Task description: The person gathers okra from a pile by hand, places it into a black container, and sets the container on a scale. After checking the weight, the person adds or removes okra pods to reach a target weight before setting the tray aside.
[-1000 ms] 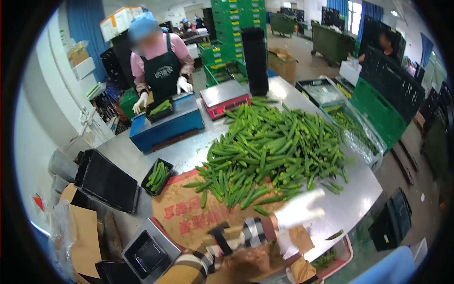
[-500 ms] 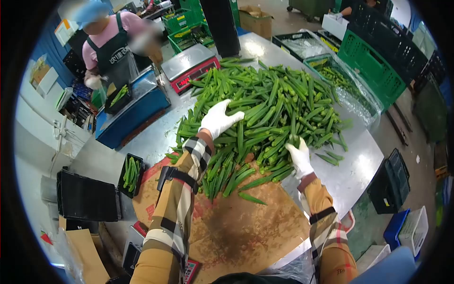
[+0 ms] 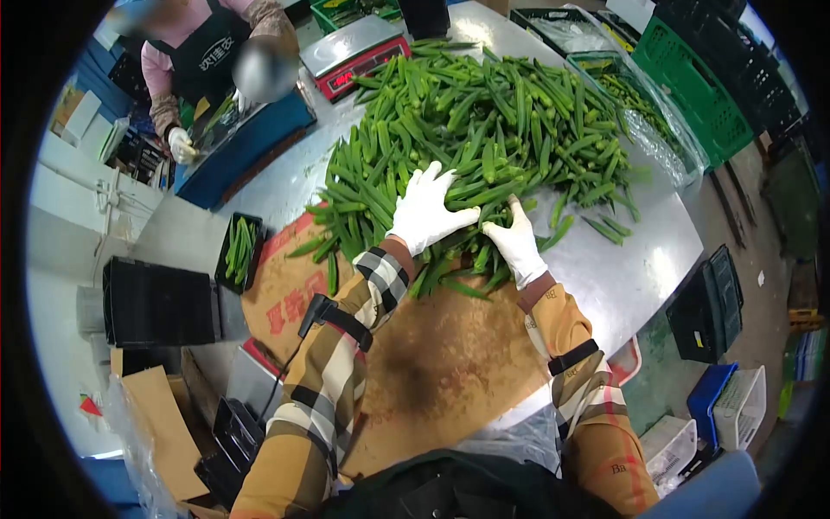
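Observation:
A large heap of green okra (image 3: 484,112) covers the middle of the metal table. My left hand (image 3: 426,210), in a white glove, lies on the near part of the heap with its fingers spread and its thumb pointing right. Close beside it, my right hand (image 3: 516,242), also gloved in white, touches the heap's near right edge. Its thumb and forefinger are apart, with okra between and beyond them; the other fingers are partly hidden. Below my hands, a stained brown cardboard sheet (image 3: 432,363) lies on the table.
A small black tray of okra (image 3: 239,253) sits at the left. Beyond the heap stands a red scale (image 3: 363,65). A co-worker (image 3: 207,52) handles something at a blue-sided machine (image 3: 251,156). Green crates (image 3: 692,104) stand at the right, near a lined crate of okra (image 3: 635,99).
My right hand has moved left toward my left hand, which has shifted slightly right. Okra at the heap's near edge has been pushed away from me, baring more cardboard. The view has tilted down.

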`<move>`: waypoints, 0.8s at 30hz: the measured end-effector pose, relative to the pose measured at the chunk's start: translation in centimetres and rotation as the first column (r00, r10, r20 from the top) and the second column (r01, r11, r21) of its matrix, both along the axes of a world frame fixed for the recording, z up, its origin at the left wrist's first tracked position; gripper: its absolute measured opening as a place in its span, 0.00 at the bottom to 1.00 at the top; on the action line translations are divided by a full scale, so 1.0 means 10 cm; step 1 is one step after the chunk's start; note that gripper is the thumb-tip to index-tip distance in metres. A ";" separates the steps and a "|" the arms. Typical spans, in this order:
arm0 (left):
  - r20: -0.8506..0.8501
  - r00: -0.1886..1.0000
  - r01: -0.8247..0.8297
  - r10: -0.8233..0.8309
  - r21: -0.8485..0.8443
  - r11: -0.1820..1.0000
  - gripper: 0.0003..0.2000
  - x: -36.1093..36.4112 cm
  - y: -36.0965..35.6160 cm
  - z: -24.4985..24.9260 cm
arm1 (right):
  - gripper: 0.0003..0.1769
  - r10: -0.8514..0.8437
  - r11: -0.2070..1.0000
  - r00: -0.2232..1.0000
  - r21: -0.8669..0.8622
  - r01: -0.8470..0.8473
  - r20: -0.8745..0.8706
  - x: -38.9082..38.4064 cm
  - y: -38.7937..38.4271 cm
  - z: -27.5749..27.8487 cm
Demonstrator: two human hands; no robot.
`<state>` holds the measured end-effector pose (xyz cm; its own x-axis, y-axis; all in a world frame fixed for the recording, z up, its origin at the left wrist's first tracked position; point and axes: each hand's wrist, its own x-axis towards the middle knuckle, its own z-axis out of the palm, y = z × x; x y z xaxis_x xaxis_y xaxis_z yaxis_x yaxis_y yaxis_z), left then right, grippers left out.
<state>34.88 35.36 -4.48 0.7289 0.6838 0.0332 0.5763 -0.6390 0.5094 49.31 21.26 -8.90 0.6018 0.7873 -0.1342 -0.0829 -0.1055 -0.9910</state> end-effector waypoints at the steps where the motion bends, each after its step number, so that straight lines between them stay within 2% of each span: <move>1: 0.020 1.000 0.020 -0.020 -0.017 1.000 0.50 -0.12 -0.09 0.01 | 0.51 0.016 1.000 0.999 0.006 -0.015 -0.044 -0.11 -0.08 -0.04; 2: 0.041 0.999 0.037 -0.036 -0.033 0.999 0.49 -0.23 -0.18 0.03 | 0.51 0.035 0.999 0.996 -0.030 -0.033 0.086 -0.20 -0.19 -0.07; 4: 0.046 0.999 0.033 -0.028 -0.093 0.995 0.49 -0.51 -0.41 0.05 | 0.50 0.154 0.973 0.943 -0.213 -0.093 0.294 -0.39 -0.42 -0.07; 6: 0.039 0.999 0.032 -0.027 -0.152 0.988 0.49 -0.81 -0.63 0.07 | 0.47 0.291 0.919 0.872 -0.368 -0.140 0.394 -0.59 -0.64 -0.02; 7: 0.032 0.999 0.034 -0.029 -0.162 0.986 0.49 -0.95 -0.76 0.09 | 0.47 0.344 0.904 0.831 -0.393 -0.166 0.438 -0.69 -0.75 -0.04; 9: -0.014 0.999 0.046 -0.048 -0.096 0.994 0.48 -1.20 -1.01 0.13 | 0.47 0.488 0.839 0.712 -0.496 -0.223 0.506 -0.81 -0.97 -0.15; 12: -0.109 0.990 0.101 -0.091 0.088 0.991 0.46 -1.59 -1.37 0.00 | 0.45 0.544 0.834 0.604 -0.456 -0.311 0.582 -1.02 -1.33 0.05; 14: -0.211 0.973 0.128 -0.089 0.180 0.975 0.45 -1.78 -1.66 0.03 | 0.47 0.552 0.833 0.506 -0.446 -0.326 0.662 -1.07 -1.50 -0.04; 16: -0.217 0.975 0.081 -0.046 0.158 0.984 0.42 -1.96 -1.91 -0.09 | 0.48 0.529 0.847 0.408 -0.438 -0.300 0.744 -1.11 -1.61 -0.08; 17: -0.236 0.971 0.081 -0.043 0.152 0.985 0.42 -2.03 -2.01 -0.09 | 0.48 0.586 0.810 0.456 -0.503 -0.301 0.670 -1.12 -1.63 0.04; 20: -0.294 0.955 0.094 -0.039 0.175 0.980 0.43 -2.18 -2.31 -0.09 | 0.51 0.547 0.832 0.477 -0.509 -0.219 0.689 -1.11 -1.65 0.03; 22: -0.343 0.939 0.082 -0.030 0.137 0.987 0.46 -2.22 -2.49 -0.05 | 0.53 0.540 0.832 0.443 -0.532 -0.156 0.715 -1.11 -1.70 0.07; 24: -0.318 0.947 0.098 -0.039 0.173 0.980 0.46 -2.33 -2.71 -0.12 | 0.52 0.563 0.822 0.423 -0.535 -0.196 0.710 -1.14 -1.79 0.07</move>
<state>11.60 8.30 -5.68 0.7679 0.6352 -0.0826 0.6383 -0.7482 0.1809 37.89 3.35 -8.22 0.2191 0.9741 -0.0554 0.8623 -0.2199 -0.4561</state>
